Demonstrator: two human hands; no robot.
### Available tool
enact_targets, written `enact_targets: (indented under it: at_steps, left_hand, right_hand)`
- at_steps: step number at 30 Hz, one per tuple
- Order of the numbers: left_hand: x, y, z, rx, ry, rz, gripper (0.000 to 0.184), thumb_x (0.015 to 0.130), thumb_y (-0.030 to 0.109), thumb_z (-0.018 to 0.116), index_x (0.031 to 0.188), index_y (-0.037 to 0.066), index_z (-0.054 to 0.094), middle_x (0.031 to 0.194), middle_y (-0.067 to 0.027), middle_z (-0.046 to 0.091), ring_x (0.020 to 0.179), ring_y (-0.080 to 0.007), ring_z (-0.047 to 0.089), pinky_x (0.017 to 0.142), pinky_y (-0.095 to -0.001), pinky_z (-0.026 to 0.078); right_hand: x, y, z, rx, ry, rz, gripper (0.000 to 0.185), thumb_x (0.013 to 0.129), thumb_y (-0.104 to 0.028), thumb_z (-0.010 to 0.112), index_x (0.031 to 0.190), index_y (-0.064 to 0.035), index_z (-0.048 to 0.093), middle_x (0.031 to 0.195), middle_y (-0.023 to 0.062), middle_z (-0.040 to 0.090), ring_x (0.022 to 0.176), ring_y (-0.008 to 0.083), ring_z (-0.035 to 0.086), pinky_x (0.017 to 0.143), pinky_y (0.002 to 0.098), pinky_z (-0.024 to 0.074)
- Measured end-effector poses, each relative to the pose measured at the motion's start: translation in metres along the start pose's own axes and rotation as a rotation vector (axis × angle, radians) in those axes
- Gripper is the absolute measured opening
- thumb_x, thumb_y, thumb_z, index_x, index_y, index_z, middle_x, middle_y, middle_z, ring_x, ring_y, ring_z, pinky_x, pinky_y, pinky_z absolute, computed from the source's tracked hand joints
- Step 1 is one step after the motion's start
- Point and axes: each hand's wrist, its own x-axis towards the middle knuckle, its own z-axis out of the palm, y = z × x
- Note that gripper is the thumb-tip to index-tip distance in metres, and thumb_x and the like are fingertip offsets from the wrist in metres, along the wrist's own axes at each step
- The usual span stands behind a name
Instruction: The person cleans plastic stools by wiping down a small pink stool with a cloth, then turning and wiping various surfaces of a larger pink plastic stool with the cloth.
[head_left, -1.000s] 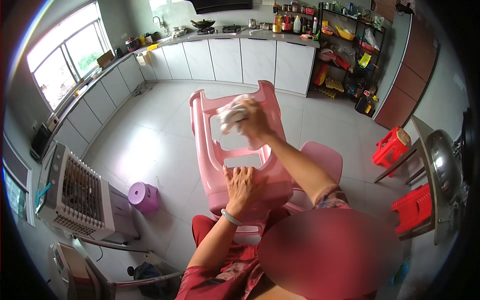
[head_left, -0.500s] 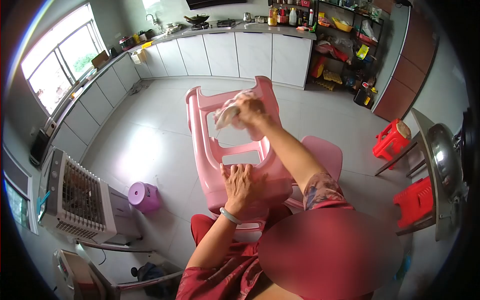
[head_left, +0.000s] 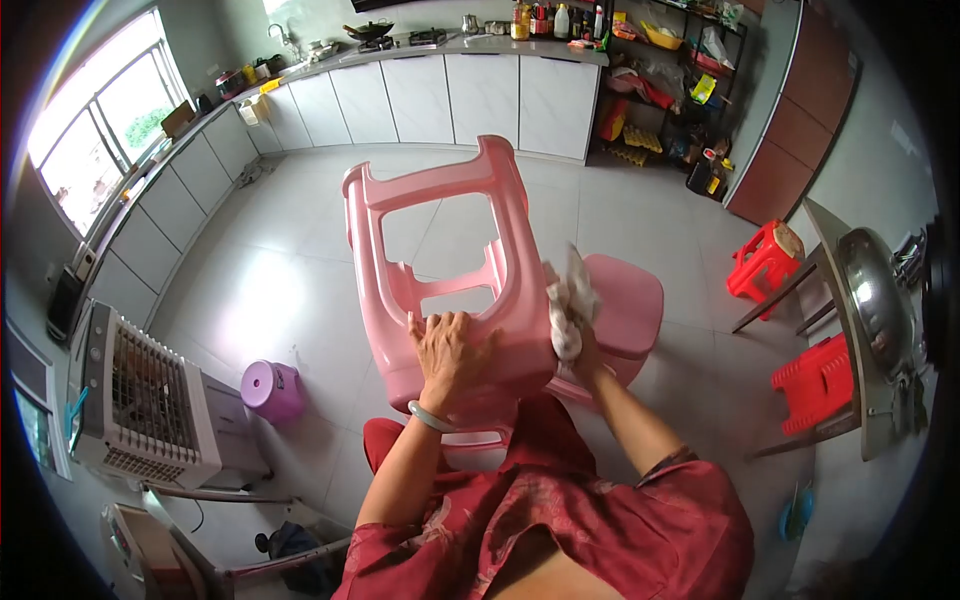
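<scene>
A pink plastic stool [head_left: 375, 300] lies tipped on its side before my knees, its legs pointing away from me. My left hand [head_left: 448, 352], with a pale bangle at the wrist, rests on the stool with its fingers spread. At the stool's right side, my right hand [head_left: 588, 352] is closed around a whitish cloth [head_left: 566, 325], which is blurred by motion. The cloth is against or very close to the stool's side; contact is hard to make out. Just right of the cloth stands a second pink stool [head_left: 625, 290].
A purple stool [head_left: 270, 390] and an air cooler [head_left: 150, 400] stand at left. Red stools [head_left: 768, 262] and a table [head_left: 838, 250] bearing a metal wok lid or pan are at right. White cabinets [head_left: 420, 100] and a loaded shelf rack [head_left: 680, 75] line the back.
My right hand and the cloth have moved from the far opening between the stool's legs to its near right side. My left hand stays on the stool. The view has shifted slightly.
</scene>
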Motion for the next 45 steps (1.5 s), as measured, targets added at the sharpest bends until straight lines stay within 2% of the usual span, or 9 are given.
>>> enact_targets:
  at_steps: [5,10,13,16,21,25,30,40,45]
  left_hand:
    - [0.001,-0.008,-0.012,-0.182,-0.075,-0.134,0.042,0.080,0.050,0.065,0.081,0.008,0.073,0.082,-0.0034,0.069,0.092,-0.0233,0.061,0.111,-0.0488,0.019]
    - [-0.006,-0.016,-0.026,-0.301,-0.103,-0.220,0.041,0.084,0.048,0.063,0.082,0.009,0.075,0.081,-0.0028,0.070,0.091,-0.0208,0.060,0.111,-0.0446,0.017]
    - [-0.011,-0.029,-0.027,-0.461,-0.049,-0.293,0.036,0.090,0.040,0.062,0.088,0.007,0.076,0.083,-0.0033,0.069,0.091,-0.0171,0.058,0.107,-0.0386,0.024]
    - [-0.022,-0.052,-0.024,-1.006,-0.032,-0.458,0.037,0.091,0.037,0.062,0.097,0.003,0.075,0.082,-0.0027,0.067,0.088,-0.0136,0.056,0.099,-0.0325,0.031]
    - [-0.046,-0.111,0.024,-1.587,0.113,-0.599,0.025,0.096,0.022,0.058,0.091,0.000,0.069,0.077,0.0034,0.058,0.072,-0.0051,0.050,0.066,-0.0203,0.040]
    - [-0.073,-0.149,0.084,-1.708,0.238,-0.729,0.028,0.097,0.022,0.057,0.073,0.008,0.058,0.071,0.0042,0.052,0.062,-0.0050,0.044,0.060,-0.0213,0.038]
    - [-0.090,-0.172,0.110,-1.818,0.213,-0.799,0.044,0.103,0.038,0.041,0.101,0.000,0.063,0.089,-0.0099,0.067,0.084,-0.0163,0.064,0.072,-0.0351,0.053]
    - [-0.047,-0.157,0.045,-1.617,0.255,-0.743,0.042,0.103,0.030,0.042,0.117,-0.005,0.059,0.098,-0.0174,0.069,0.090,-0.0226,0.067,0.077,-0.0377,0.055]
    - [-0.054,-0.168,0.073,-1.313,0.317,-0.428,0.035,0.095,0.024,0.056,0.117,-0.002,0.061,0.097,-0.0141,0.070,0.086,-0.0225,0.068,0.076,-0.0376,0.054]
  right_hand:
    - [-0.041,0.055,-0.037,0.479,0.042,0.018,0.026,0.099,-0.028,0.048,0.121,-0.0136,0.051,0.115,0.0039,0.056,0.090,0.0134,0.061,0.068,0.0282,0.0543]
    - [-0.002,0.060,-0.072,-0.160,-0.425,-0.345,0.031,0.094,-0.015,0.058,0.121,-0.0003,0.053,0.109,0.0088,0.059,0.093,0.0180,0.061,0.074,0.0303,0.0538]
    - [-0.077,-0.032,0.037,-1.438,-0.048,-1.031,0.030,0.089,-0.004,0.061,0.119,-0.0009,0.060,0.110,0.0080,0.062,0.098,0.0187,0.061,0.085,0.0314,0.0511]
    - [-0.089,-0.061,0.098,-0.261,-0.058,-0.338,0.028,0.086,-0.005,0.066,0.114,-0.0006,0.062,0.102,0.0047,0.064,0.096,0.0139,0.060,0.080,0.0303,0.0499]
    - [-0.096,-0.052,0.140,-0.909,-0.252,-0.674,0.027,0.089,-0.016,0.067,0.113,-0.0042,0.064,0.109,0.0206,0.064,0.101,0.0358,0.063,0.092,0.0441,0.0481]
    - [-0.089,-0.016,0.137,-1.399,-0.532,-0.799,0.029,0.088,-0.014,0.063,0.116,-0.0052,0.063,0.115,0.0146,0.064,0.111,0.0302,0.060,0.098,0.0407,0.0458]
    - [-0.090,0.021,0.157,-1.729,-0.667,-1.456,0.029,0.087,-0.022,0.058,0.109,-0.0054,0.068,0.111,0.0185,0.062,0.107,0.0374,0.059,0.094,0.0553,0.0465]
    - [-0.094,0.013,0.208,-1.347,-0.945,-0.793,0.024,0.087,-0.023,0.056,0.107,-0.0120,0.064,0.108,0.0102,0.063,0.104,0.0325,0.059,0.095,0.0494,0.0444]
    - [-0.015,0.068,0.227,-1.504,-1.084,-1.070,0.025,0.086,-0.026,0.055,0.107,-0.0142,0.064,0.116,0.0099,0.063,0.112,0.0287,0.057,0.099,0.0512,0.0417]
